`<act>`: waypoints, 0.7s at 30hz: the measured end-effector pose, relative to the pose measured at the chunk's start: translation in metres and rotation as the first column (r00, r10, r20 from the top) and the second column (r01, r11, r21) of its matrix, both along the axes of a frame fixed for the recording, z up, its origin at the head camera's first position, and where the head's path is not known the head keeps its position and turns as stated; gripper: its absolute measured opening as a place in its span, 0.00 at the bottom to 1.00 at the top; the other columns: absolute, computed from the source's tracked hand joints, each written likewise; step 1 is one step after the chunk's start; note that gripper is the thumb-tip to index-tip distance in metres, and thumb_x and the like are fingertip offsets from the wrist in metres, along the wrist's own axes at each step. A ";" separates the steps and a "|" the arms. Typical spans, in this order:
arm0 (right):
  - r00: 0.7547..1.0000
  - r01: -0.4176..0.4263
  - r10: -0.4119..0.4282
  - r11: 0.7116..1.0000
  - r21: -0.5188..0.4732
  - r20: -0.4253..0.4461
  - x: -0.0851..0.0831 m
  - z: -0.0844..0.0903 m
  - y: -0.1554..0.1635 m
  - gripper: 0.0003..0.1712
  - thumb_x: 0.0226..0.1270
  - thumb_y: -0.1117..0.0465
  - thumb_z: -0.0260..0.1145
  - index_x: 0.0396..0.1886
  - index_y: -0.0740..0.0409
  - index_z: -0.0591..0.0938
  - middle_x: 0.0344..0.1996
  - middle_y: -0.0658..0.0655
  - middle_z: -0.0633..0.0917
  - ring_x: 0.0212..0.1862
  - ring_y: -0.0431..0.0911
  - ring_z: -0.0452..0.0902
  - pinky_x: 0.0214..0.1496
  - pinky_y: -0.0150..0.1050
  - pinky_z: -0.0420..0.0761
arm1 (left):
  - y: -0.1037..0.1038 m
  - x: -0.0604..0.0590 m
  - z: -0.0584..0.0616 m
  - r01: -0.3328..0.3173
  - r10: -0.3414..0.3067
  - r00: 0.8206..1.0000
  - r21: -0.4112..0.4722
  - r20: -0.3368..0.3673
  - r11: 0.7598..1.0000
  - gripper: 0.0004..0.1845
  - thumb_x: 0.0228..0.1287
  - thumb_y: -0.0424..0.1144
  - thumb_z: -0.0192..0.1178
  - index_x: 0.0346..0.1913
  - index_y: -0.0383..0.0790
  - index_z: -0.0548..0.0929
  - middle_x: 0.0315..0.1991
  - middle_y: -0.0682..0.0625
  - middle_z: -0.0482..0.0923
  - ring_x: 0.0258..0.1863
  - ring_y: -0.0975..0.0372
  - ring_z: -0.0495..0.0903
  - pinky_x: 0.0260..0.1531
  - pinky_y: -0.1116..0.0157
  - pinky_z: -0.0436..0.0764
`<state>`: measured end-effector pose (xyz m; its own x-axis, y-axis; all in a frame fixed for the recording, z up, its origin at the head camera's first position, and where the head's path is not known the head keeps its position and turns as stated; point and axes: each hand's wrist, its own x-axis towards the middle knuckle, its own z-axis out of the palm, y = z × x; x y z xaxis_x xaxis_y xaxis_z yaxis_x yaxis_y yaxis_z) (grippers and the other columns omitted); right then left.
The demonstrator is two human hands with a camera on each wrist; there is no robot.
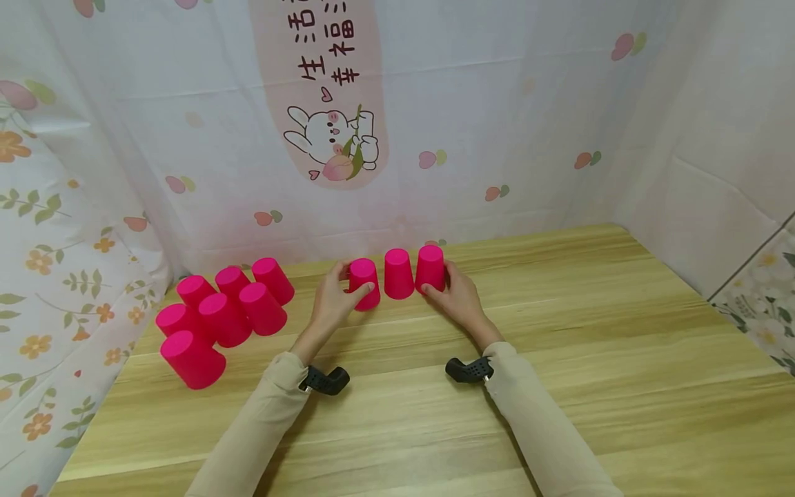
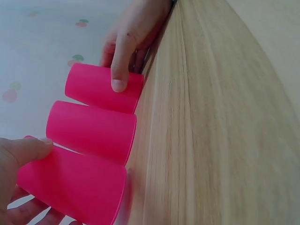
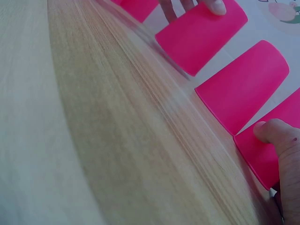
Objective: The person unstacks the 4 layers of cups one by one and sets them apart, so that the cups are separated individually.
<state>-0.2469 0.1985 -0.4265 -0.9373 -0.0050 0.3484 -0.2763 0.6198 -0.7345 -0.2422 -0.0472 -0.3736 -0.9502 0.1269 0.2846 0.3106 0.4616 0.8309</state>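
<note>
Three pink plastic cups stand upside down in a row near the table's back edge. My left hand [image 1: 349,286] grips the left cup [image 1: 365,284], which leans a little; in the left wrist view my thumb [image 2: 26,149] lies on this cup [image 2: 70,185]. My right hand [image 1: 442,284] grips the right cup [image 1: 430,266], and my thumb [image 3: 277,135] presses its side [image 3: 262,159]. The middle cup [image 1: 398,274] stands between them, and neither hand holds it.
Several more pink cups [image 1: 223,314] stand upside down in a cluster at the table's left. The wooden table [image 1: 559,359] is bordered by a printed cloth backdrop [image 1: 472,124] behind and cloth walls on both sides.
</note>
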 end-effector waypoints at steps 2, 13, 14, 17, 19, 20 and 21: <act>1.000 0.000 0.000 1.000 -0.002 0.005 0.000 0.000 0.000 0.35 0.57 0.54 0.67 0.59 0.69 0.67 0.49 0.66 0.78 0.49 0.56 0.75 0.51 0.49 0.75 | -0.002 0.002 0.001 0.006 -0.007 1.000 -0.011 -0.022 1.000 0.28 0.53 0.35 0.68 0.57 0.32 0.72 0.48 0.40 0.77 0.48 0.51 0.75 0.40 0.57 0.80; 1.000 0.000 0.000 1.000 -0.001 -0.003 -0.002 -0.001 0.001 0.35 0.57 0.55 0.67 0.60 0.69 0.67 0.49 0.66 0.79 0.49 0.56 0.75 0.51 0.49 0.74 | -0.021 0.018 0.007 0.044 -0.051 0.997 -0.115 -0.060 0.992 0.28 0.52 0.39 0.69 0.56 0.35 0.73 0.46 0.43 0.78 0.45 0.53 0.75 0.39 0.59 0.81; 1.000 -0.001 0.001 1.000 0.000 -0.003 -0.002 -0.002 0.000 0.35 0.57 0.55 0.67 0.60 0.69 0.67 0.49 0.66 0.79 0.49 0.56 0.75 0.52 0.49 0.74 | -0.024 0.020 0.007 0.043 -0.052 0.997 -0.124 -0.065 0.991 0.28 0.52 0.39 0.69 0.56 0.35 0.74 0.45 0.43 0.78 0.45 0.53 0.76 0.39 0.59 0.81; 1.000 -0.003 0.003 1.000 0.003 -0.002 -0.001 -0.002 0.000 0.36 0.57 0.55 0.67 0.60 0.69 0.67 0.50 0.66 0.78 0.50 0.56 0.75 0.52 0.49 0.74 | -0.033 0.027 0.010 0.039 -0.051 0.995 -0.138 -0.090 0.990 0.28 0.51 0.39 0.70 0.56 0.34 0.74 0.45 0.42 0.79 0.44 0.52 0.77 0.38 0.58 0.81; 1.000 0.000 0.000 1.000 0.001 -0.001 -0.001 -0.002 0.000 0.36 0.57 0.55 0.67 0.60 0.69 0.67 0.50 0.66 0.78 0.50 0.56 0.75 0.52 0.49 0.74 | -0.039 0.031 0.012 0.031 -0.046 0.994 -0.148 -0.099 0.988 0.29 0.51 0.39 0.70 0.56 0.35 0.75 0.45 0.42 0.80 0.44 0.53 0.77 0.38 0.58 0.81; 1.000 0.000 0.000 1.000 0.000 -0.002 0.000 -0.002 0.000 0.36 0.57 0.55 0.68 0.60 0.69 0.67 0.50 0.66 0.78 0.50 0.57 0.75 0.52 0.49 0.74 | -0.042 0.033 0.013 0.026 -0.043 0.994 -0.154 -0.105 0.988 0.29 0.50 0.39 0.71 0.56 0.35 0.75 0.45 0.42 0.80 0.44 0.53 0.78 0.38 0.58 0.81; 1.000 0.000 0.000 1.000 -0.002 -0.002 0.000 -0.002 0.000 0.36 0.57 0.55 0.68 0.60 0.69 0.67 0.50 0.66 0.78 0.50 0.57 0.75 0.52 0.49 0.74 | -0.046 0.035 0.013 0.024 -0.041 0.993 -0.156 -0.107 0.987 0.29 0.50 0.39 0.71 0.56 0.35 0.75 0.45 0.42 0.80 0.44 0.52 0.78 0.38 0.57 0.81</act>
